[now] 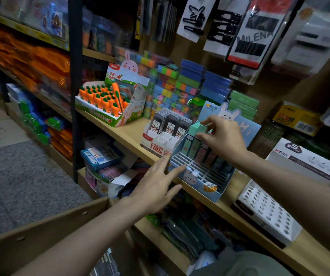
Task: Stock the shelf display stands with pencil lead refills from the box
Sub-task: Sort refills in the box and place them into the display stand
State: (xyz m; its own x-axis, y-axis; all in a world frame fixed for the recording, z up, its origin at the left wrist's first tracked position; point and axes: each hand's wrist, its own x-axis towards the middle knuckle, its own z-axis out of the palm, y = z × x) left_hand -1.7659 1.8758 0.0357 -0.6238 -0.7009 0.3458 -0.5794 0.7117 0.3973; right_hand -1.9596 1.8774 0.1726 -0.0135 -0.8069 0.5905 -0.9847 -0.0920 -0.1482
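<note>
Two hands at blue bunny display stand [204, 184]: left hand [156, 188] flat, steadying front; right hand [222, 139] pinching mint refill case [195, 129]. Next: seat it squarely in its slot.

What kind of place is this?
Probably a stationery shop. A shelf holds a carrot display, lead refills and stacked erasers, and hair clips hang on cards above.

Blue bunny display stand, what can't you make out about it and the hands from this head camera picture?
- Blue bunny display stand: the right hand covers its rear slots, so their fill is hidden.
- Green refill case: label too small and blurred to read.
- Left hand: whether its fingers actually press the stand's front edge is unclear.
- Cardboard box: contents cut off by the bottom edge.
</note>
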